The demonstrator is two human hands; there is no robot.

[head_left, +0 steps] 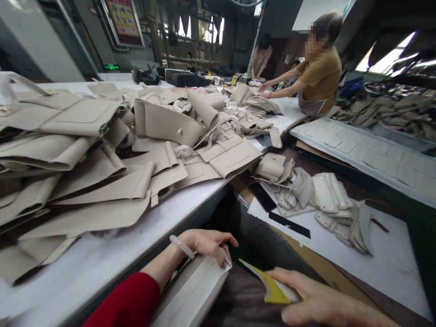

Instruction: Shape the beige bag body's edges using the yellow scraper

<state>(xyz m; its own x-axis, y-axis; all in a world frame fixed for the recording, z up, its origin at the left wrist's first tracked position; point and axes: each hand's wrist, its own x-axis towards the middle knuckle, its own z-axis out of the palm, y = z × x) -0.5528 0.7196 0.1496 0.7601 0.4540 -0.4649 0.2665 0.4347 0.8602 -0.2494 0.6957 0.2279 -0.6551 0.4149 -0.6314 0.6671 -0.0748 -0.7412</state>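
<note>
As the left hand point(206, 244) grips a pale piece point(195, 290) at six o'clock, one finger juts free. At five, the right hand point(308, 295) clamps a yellow tool point(272, 290).

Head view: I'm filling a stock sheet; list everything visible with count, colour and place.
pale piece: one, off-white, lower centre
yellow tool: one, yellow, lower centre-right
table: one, white, left to centre
bag pieces: uncountable, beige, heaped on table
white sheet: one, white, right
small parts: many, off-white, stacked on white sheet
dark slab: one, black, at white sheet's corner
strip: one, black, near dark slab
flat pieces: many, pale, rows at right
far heap: uncountable, beige-grey, right background
dark items: several, black, table's far end
co-workers: at least two, tan and paler tops, background
poster: one, red and yellow, upper-left wall
lit sign: one, green, below poster
left hand: one, red sleeve, white band, holding pale piece
right hand: one, bare, holding yellow tool
</note>
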